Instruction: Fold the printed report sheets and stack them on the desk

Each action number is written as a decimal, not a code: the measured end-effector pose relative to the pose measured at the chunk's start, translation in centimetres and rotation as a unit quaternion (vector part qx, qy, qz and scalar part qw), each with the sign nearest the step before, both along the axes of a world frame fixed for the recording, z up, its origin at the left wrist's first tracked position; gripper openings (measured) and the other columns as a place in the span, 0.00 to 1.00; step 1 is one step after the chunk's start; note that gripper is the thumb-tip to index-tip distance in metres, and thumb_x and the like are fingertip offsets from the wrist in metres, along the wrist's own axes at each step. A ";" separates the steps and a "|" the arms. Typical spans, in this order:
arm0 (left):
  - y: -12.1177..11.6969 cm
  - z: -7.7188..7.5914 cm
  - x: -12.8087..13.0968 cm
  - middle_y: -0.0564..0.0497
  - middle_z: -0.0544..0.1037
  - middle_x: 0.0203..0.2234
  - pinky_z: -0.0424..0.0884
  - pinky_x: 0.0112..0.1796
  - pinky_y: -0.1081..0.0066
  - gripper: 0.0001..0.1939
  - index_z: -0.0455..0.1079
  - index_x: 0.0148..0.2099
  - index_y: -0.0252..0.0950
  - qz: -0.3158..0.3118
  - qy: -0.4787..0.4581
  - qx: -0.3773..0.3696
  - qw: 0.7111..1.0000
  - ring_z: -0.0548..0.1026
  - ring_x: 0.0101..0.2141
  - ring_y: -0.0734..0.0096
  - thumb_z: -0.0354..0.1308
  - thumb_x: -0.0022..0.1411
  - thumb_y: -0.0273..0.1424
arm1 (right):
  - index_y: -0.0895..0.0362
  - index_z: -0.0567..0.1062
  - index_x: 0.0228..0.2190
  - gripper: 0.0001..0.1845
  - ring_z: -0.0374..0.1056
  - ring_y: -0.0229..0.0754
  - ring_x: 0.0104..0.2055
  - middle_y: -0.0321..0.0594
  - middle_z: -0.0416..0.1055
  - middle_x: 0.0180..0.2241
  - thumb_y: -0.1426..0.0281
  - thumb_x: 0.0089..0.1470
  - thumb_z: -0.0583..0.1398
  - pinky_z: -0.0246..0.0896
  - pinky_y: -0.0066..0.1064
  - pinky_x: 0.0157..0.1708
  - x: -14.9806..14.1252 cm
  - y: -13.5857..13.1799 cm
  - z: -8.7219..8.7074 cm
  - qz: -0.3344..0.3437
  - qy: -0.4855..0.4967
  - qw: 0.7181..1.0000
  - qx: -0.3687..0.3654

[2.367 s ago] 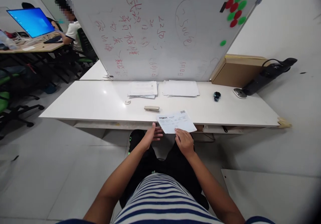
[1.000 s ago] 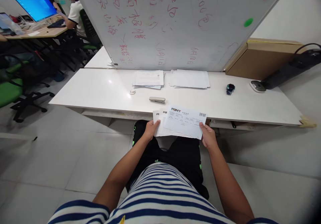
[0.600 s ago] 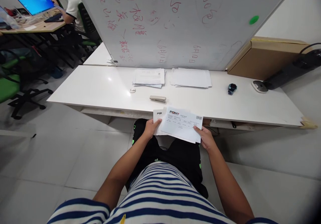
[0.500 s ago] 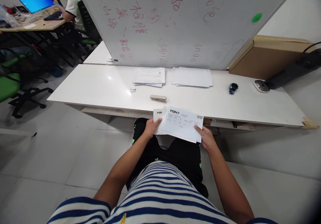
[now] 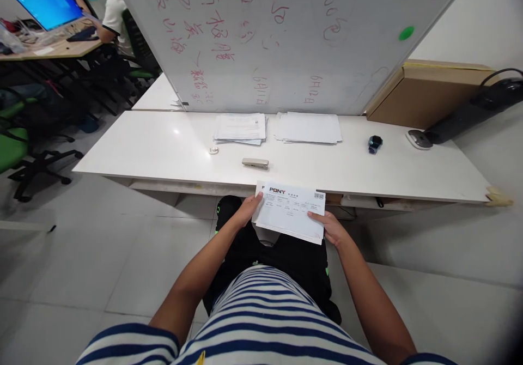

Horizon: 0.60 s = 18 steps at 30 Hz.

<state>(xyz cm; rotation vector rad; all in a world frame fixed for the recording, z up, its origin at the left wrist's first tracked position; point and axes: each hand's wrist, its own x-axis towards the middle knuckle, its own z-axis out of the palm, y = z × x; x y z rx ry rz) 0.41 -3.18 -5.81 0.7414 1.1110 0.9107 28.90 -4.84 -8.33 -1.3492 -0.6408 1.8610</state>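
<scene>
Printed paper sheets [image 5: 286, 215] headed "PONY" lie one over another between my hands, above my lap at the desk's front edge. My left hand [image 5: 250, 208] is closed on their left side, thumb on top. At the right side, my right hand [image 5: 330, 226] pinches the sheets with its thumb over the print. The top sheet covers most of the one beneath, whose left edge just shows. Beyond the papers a beige stapler [image 5: 255, 163] rests on the white desk [image 5: 163, 147].
At the back of the desk lie a printed paper stack [image 5: 240, 127] and a blank-looking stack [image 5: 308, 127], before a whiteboard [image 5: 294, 54]. A small white object [image 5: 213, 150], a dark watch [image 5: 375, 144], a mouse [image 5: 419, 140] and a cardboard box [image 5: 425, 95] are also there. A person sits far left.
The sheets have slid closer together, so the lower one's heading is now mostly covered. My right hand has shifted slightly left with the top sheet. The camera view has shifted a little.
</scene>
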 end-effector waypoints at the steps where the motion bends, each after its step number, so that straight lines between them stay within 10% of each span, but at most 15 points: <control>1: -0.1 0.3 0.1 0.39 0.76 0.47 0.68 0.49 0.56 0.31 0.72 0.49 0.32 -0.013 0.011 0.009 1.000 0.75 0.46 0.53 0.63 0.50 0.49 | 0.60 0.78 0.39 0.23 0.73 0.51 0.45 0.47 0.75 0.45 0.66 0.38 0.71 0.68 0.42 0.49 0.0 0.0 0.3 0.005 -0.007 1.000 0.003; 11: -0.9 2.3 0.7 0.41 0.77 0.46 0.68 0.49 0.56 0.25 0.74 0.46 0.33 -0.025 0.018 0.061 0.998 0.74 0.46 0.54 0.68 0.47 0.39 | 0.55 0.77 0.43 0.29 0.70 0.55 0.49 0.46 0.74 0.48 0.61 0.35 0.72 0.63 0.49 0.51 -1.8 0.4 4.0 0.040 -0.098 0.985 0.135; 18: 2.5 7.2 -0.4 0.47 0.79 0.39 0.68 0.46 0.62 0.20 0.74 0.43 0.34 0.017 0.080 0.208 0.975 0.74 0.44 0.58 0.67 0.48 0.38 | 0.56 0.79 0.38 0.22 0.69 0.55 0.48 0.43 0.76 0.41 0.57 0.43 0.67 0.64 0.44 0.49 -3.8 2.9 9.7 -0.055 -0.261 0.916 0.299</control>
